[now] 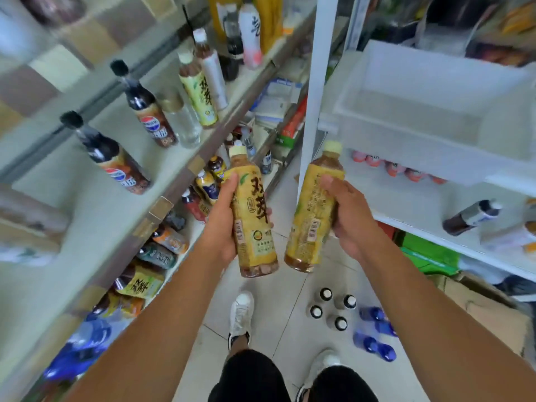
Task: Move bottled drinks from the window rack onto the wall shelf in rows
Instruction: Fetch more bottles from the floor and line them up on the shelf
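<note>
Each of my hands holds a yellow-labelled tea bottle with a cream cap, upright over the aisle floor. My left hand (223, 219) grips the left tea bottle (255, 227) around its middle. My right hand (348, 216) grips the right tea bottle (310, 216) from the right side. The wall shelf (95, 216) runs along the left and carries two dark cola bottles (116, 161), a clear bottle (185, 123) and another yellow tea bottle (200, 94). The white window rack (420, 210) stands on the right with a dark bottle (470, 217) lying on it.
An empty translucent tray (429, 111) sits on the rack's upper level, pink-capped bottles (397, 169) behind it. Lower wall shelves hold several mixed drinks (162, 250). On the tiled floor stand several white-capped bottles (333, 309) and blue bottles (374, 332) near my shoes (240, 314).
</note>
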Motion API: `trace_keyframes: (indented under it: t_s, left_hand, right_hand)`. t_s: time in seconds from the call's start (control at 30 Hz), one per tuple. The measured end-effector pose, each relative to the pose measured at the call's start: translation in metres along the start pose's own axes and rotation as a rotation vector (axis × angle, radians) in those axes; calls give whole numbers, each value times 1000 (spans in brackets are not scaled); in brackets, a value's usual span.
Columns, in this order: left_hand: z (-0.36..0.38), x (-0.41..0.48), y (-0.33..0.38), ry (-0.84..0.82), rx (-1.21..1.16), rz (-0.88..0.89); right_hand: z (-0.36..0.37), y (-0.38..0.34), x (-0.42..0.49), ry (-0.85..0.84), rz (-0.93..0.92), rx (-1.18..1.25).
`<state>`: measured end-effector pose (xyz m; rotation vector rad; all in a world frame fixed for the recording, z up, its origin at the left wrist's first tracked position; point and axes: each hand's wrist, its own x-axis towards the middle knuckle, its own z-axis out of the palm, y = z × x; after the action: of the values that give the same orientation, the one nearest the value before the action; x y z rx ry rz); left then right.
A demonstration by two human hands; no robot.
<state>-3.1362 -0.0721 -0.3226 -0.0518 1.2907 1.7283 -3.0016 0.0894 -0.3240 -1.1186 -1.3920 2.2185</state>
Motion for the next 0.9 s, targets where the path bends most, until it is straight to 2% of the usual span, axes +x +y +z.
trace_keyframes:
  t_s: [0.13,0.47,0.67,0.9]
  left_hand:
    - [14,-23,29,-61,-89,22]
    - [-7,-27,123,-188,-212,22]
    - [-25,-46,185,-229,-180,96]
    - [-22,-56,220,-252,-131,170]
  right_hand:
    - [25,-34,-18,-55,73,193]
    - [128,-89,-13,-263,155,346]
    - [183,-111,-7,-339,60,355]
    - [213,-149,-10,-447,13,308]
